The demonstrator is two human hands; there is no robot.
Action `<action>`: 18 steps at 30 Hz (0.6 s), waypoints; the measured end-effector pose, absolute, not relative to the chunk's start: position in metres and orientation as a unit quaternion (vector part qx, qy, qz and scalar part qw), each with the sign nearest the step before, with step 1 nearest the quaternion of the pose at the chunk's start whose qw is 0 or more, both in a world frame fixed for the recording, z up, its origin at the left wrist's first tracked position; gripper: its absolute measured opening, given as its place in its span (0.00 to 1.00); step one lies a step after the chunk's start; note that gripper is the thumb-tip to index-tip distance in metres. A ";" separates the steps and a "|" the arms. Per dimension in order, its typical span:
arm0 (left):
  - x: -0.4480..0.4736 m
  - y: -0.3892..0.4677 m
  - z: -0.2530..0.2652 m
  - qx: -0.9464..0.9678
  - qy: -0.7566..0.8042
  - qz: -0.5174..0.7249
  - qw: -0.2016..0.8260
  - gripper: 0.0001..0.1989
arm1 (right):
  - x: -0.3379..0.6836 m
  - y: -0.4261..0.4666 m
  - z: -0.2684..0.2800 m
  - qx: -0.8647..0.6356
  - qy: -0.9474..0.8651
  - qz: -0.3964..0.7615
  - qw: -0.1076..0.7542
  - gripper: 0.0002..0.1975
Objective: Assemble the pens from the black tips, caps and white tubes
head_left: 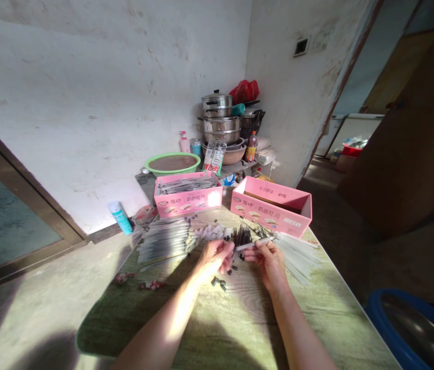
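Observation:
A thin translucent plastic tube (pixel 254 244), much like a pen barrel, is pinched in my right hand (pixel 272 259) and slants down to the left. My left hand (pixel 214 256) is closed in a pinch by the tube's left end; what sits between its fingertips is too small to make out. Behind the hands lies a bunch of thin dark sticks (pixel 242 235), with small white pieces (pixel 213 231) beside it. Small black caps (pixel 219 282) are scattered in front. Similar tubes lie in a pile at left (pixel 165 239) and in a fan of tubes (pixel 297 257) at right.
On the table (pixel 240 329), a pink box (pixel 188 202) filled with tubes stands at the back left, another pink box (pixel 270 210) at the back right. Beyond are a green basin (pixel 172 163) and stacked pots (pixel 221 126). A spray can (pixel 121 218) stands left; a blue tub (pixel 378 313) is right.

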State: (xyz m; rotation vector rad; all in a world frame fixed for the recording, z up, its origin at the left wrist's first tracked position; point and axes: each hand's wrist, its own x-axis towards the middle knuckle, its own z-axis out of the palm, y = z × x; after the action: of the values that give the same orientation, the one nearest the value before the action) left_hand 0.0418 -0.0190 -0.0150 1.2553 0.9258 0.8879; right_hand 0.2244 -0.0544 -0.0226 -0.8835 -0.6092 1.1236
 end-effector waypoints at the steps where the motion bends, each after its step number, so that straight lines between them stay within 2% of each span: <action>1: 0.041 -0.020 -0.014 0.545 0.413 0.379 0.624 0.28 | 0.224 -0.055 -0.022 -0.398 -0.275 0.507 0.713 0.22; 4: 0.041 -0.020 -0.015 0.547 0.416 0.358 0.632 0.30 | 0.223 -0.055 -0.021 -0.399 -0.277 0.508 0.712 0.22; 10: 0.042 -0.017 -0.017 0.540 0.371 0.382 0.652 0.24 | 0.222 -0.056 -0.020 -0.401 -0.283 0.510 0.706 0.21; 14: 0.040 -0.018 -0.012 0.528 0.372 0.409 0.644 0.26 | 0.224 -0.056 -0.021 -0.401 -0.279 0.509 0.709 0.22; 18: 0.041 -0.020 -0.014 0.549 0.398 0.365 0.638 0.28 | 0.225 -0.055 -0.022 -0.402 -0.284 0.510 0.705 0.22</action>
State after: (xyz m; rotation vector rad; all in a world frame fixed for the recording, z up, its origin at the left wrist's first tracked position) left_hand 0.0406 -0.0197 -0.0141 1.2530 0.9073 0.8325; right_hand 0.2245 -0.0549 -0.0221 -0.8930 -0.6315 1.1342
